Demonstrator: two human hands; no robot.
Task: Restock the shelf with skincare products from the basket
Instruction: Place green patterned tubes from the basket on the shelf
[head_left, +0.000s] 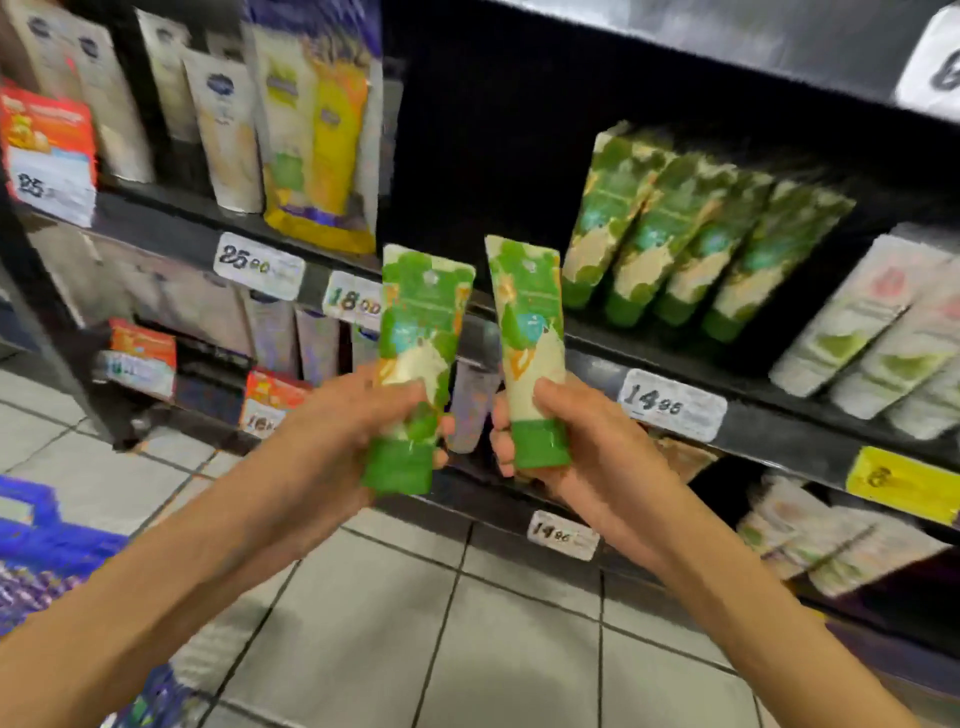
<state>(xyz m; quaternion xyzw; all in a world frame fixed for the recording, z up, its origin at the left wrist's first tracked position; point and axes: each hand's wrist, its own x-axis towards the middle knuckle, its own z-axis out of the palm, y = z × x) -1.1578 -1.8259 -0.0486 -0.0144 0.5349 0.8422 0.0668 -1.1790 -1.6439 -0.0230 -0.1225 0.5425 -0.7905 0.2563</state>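
Looking down past my arms, I have one green skincare tube in each of my hands. My left hand (358, 436) curls round the cap end of the left tube (421, 332), and my right hand (566, 447) grips the right tube (530, 332) the same way. Both tubes stand cap-down, crimped end up, just apart from each other.

That matches the row of green tubes (696, 249) already standing cap-down on the shelf (769, 434), so I judge I hold them this way to slot them straight in. Both tubes hang left of that row, short of the shelf.

A price tag (672, 404) sits on the shelf edge below the row. Far left of the row and much lower, the blue basket (31, 545) rests on the grey tiled floor (493, 623), its contents blurred.
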